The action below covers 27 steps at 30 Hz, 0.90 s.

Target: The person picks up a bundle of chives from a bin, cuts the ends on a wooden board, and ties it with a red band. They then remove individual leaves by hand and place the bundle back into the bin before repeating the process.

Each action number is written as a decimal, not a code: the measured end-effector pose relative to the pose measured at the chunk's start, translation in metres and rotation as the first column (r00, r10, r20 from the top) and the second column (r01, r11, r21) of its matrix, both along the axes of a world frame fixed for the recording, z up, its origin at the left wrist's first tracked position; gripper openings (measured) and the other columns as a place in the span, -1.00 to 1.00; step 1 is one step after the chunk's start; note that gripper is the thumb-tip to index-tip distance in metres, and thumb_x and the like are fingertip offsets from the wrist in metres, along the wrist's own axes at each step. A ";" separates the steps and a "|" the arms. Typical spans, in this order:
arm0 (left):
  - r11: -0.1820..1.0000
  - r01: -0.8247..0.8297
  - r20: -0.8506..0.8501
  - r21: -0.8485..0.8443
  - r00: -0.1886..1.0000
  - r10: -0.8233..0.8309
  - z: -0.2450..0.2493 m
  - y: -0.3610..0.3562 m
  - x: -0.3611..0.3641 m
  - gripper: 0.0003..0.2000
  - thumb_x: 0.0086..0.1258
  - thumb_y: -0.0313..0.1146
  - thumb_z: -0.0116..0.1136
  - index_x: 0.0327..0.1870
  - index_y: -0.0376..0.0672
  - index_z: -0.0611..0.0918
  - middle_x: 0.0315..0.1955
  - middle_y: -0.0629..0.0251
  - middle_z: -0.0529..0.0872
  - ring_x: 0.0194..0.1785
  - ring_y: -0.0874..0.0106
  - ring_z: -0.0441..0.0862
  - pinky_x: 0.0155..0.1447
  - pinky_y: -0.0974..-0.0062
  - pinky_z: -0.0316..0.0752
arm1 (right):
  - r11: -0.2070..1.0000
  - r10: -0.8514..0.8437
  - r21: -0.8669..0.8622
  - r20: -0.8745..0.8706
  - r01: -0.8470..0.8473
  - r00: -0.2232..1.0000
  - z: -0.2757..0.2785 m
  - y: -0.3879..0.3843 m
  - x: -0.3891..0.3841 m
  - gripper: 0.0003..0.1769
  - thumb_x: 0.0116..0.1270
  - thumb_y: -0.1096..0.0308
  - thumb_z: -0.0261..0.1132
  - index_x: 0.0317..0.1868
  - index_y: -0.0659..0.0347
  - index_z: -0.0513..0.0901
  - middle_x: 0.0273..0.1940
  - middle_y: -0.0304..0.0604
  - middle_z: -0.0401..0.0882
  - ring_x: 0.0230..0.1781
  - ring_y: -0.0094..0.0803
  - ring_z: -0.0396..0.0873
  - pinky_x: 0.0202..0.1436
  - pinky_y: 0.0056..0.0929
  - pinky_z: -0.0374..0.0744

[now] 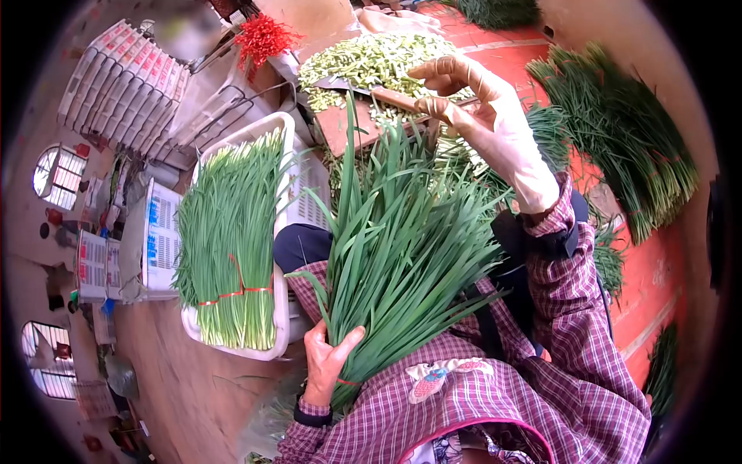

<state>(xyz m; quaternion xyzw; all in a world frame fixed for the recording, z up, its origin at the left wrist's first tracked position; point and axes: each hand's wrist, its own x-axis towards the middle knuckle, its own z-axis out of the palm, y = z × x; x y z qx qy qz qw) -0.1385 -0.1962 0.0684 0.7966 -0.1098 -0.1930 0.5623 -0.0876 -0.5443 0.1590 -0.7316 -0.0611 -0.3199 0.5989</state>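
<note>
My left hand [328,359], bare, is wrapped round the lower part of a large bunch of green leafy stalks [410,247], near a red band. The leaves fan upward across my lap. My right hand [491,127], in a pale glove, is raised at the upper right with thumb and fingers apart. Its thumb is at the end of a knife's wooden handle [396,99]; whether they touch is unclear. The dark blade [336,83] points left over a wooden board [340,133], beside a heap of short pale cut stalks [375,58].
A white crate [284,309] at left holds banded green stalks. Stacked white crates [124,93] stand at upper left, near red bands [261,39]. More green bundles [618,139] lie on the red floor covering [653,271] at right.
</note>
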 end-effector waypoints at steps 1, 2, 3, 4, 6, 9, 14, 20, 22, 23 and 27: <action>1.000 0.001 -0.002 -0.003 1.000 -0.001 0.001 -0.002 0.000 -0.75 0.27 -0.41 0.34 -0.11 -0.39 0.69 -0.28 0.22 0.79 -0.24 0.53 0.67 -0.06 0.48 0.57 | 1.000 0.024 0.011 -0.056 -0.024 0.998 0.001 0.004 -0.005 -0.80 0.40 0.42 0.33 0.00 0.21 0.68 -0.13 -0.32 0.64 -0.28 -0.65 0.55 -0.29 -0.63 0.52; 1.000 -0.004 -0.004 -0.005 1.000 0.004 0.002 -0.004 0.001 -0.75 0.27 -0.41 0.34 -0.11 -0.39 0.69 -0.28 0.22 0.79 -0.24 0.53 0.67 -0.06 0.48 0.57 | 0.998 0.008 -0.062 -0.091 -0.014 0.996 0.006 0.011 -0.011 -0.83 0.40 0.42 0.32 -0.04 0.21 0.70 -0.21 -0.31 0.65 -0.32 -0.65 0.53 -0.31 -0.61 0.52; 1.000 -0.008 -0.007 -0.014 1.000 0.008 0.003 -0.004 0.001 -0.74 0.27 -0.41 0.35 -0.11 -0.39 0.69 -0.28 0.22 0.79 -0.24 0.54 0.68 -0.06 0.48 0.57 | 0.991 -0.011 -0.134 -0.126 -0.006 0.992 0.014 0.018 -0.016 -0.86 0.39 0.43 0.32 -0.08 0.22 0.71 -0.28 -0.30 0.65 -0.36 -0.66 0.51 -0.33 -0.59 0.52; 1.000 -0.011 -0.011 -0.023 1.000 0.011 0.003 -0.005 -0.001 -0.74 0.27 -0.41 0.35 -0.10 -0.39 0.69 -0.28 0.22 0.79 -0.24 0.54 0.68 -0.06 0.48 0.57 | 0.973 0.011 -0.230 -0.050 -0.022 0.999 0.018 0.022 -0.018 -0.89 0.39 0.42 0.32 -0.15 0.25 0.73 -0.41 -0.26 0.62 -0.41 -0.62 0.54 -0.34 -0.55 0.53; 1.000 -0.004 0.009 -0.010 1.000 0.004 -0.001 -0.003 -0.001 -0.74 0.26 -0.41 0.35 -0.10 -0.39 0.69 -0.28 0.22 0.79 -0.24 0.54 0.68 -0.06 0.48 0.57 | 0.929 0.114 -0.352 -0.020 -0.113 0.993 0.016 0.025 -0.017 -0.89 0.36 0.42 0.33 -0.18 0.27 0.71 -0.39 -0.20 0.65 -0.45 -0.53 0.58 -0.38 -0.50 0.54; 1.000 0.012 0.048 0.018 0.999 -0.013 -0.001 -0.003 0.000 -0.73 0.26 -0.41 0.35 -0.09 -0.38 0.69 -0.29 0.22 0.79 -0.24 0.53 0.68 -0.07 0.48 0.57 | 0.857 0.154 -0.500 0.013 -0.127 0.988 0.011 0.027 -0.011 -0.93 0.28 0.40 0.36 -0.26 0.20 0.71 -0.37 -0.23 0.65 -0.38 -0.40 0.62 -0.21 -0.38 0.58; 0.998 0.044 0.074 0.034 0.996 -0.046 0.000 -0.007 0.000 -0.73 0.26 -0.40 0.36 -0.08 -0.36 0.69 -0.29 0.22 0.80 -0.24 0.53 0.69 -0.08 0.48 0.57 | 0.630 0.033 -0.772 0.138 0.087 0.990 0.021 0.053 -0.001 -0.91 0.14 0.29 0.41 -0.35 0.04 0.71 -0.35 -0.31 0.58 -0.14 -0.29 0.56 0.22 -0.13 0.38; 0.998 0.039 0.115 0.042 0.992 -0.043 -0.009 -0.004 -0.001 -0.73 0.26 -0.41 0.37 -0.07 -0.35 0.69 -0.28 0.20 0.80 -0.25 0.51 0.71 -0.10 0.47 0.58 | 0.423 0.059 -0.905 -0.031 -0.053 0.998 -0.006 0.053 0.015 -0.82 0.08 0.10 0.39 -0.44 -0.01 0.76 -0.37 -0.24 0.69 -0.16 -0.25 0.63 0.14 -0.11 0.43; 0.998 0.052 0.129 0.047 0.990 -0.058 -0.009 -0.004 -0.001 -0.73 0.26 -0.42 0.37 -0.06 -0.35 0.69 -0.28 0.19 0.80 -0.25 0.50 0.71 -0.10 0.47 0.58 | 0.497 0.113 -0.855 -0.103 -0.146 0.988 -0.007 0.052 0.014 -0.83 0.07 0.11 0.40 -0.43 -0.03 0.77 -0.39 -0.25 0.68 -0.16 -0.26 0.64 0.13 -0.13 0.42; 0.998 0.052 0.128 0.046 0.990 -0.057 -0.009 -0.005 0.000 -0.73 0.26 -0.42 0.37 -0.06 -0.35 0.69 -0.28 0.19 0.80 -0.25 0.50 0.71 -0.10 0.47 0.58 | 0.564 0.171 -0.791 -0.168 -0.237 0.971 -0.008 0.052 0.014 -0.85 0.06 0.12 0.42 -0.42 -0.04 0.77 -0.41 -0.26 0.68 -0.16 -0.27 0.65 0.13 -0.15 0.42; 0.998 0.052 0.126 0.042 0.990 -0.057 -0.008 -0.005 0.000 -0.72 0.26 -0.41 0.37 -0.06 -0.36 0.68 -0.29 0.18 0.80 -0.25 0.49 0.72 -0.10 0.47 0.58 | 0.598 0.213 -0.761 -0.151 -0.251 0.965 -0.025 0.052 0.017 -0.89 0.07 0.20 0.41 -0.40 -0.02 0.75 -0.43 -0.28 0.66 -0.18 -0.29 0.64 0.11 -0.21 0.43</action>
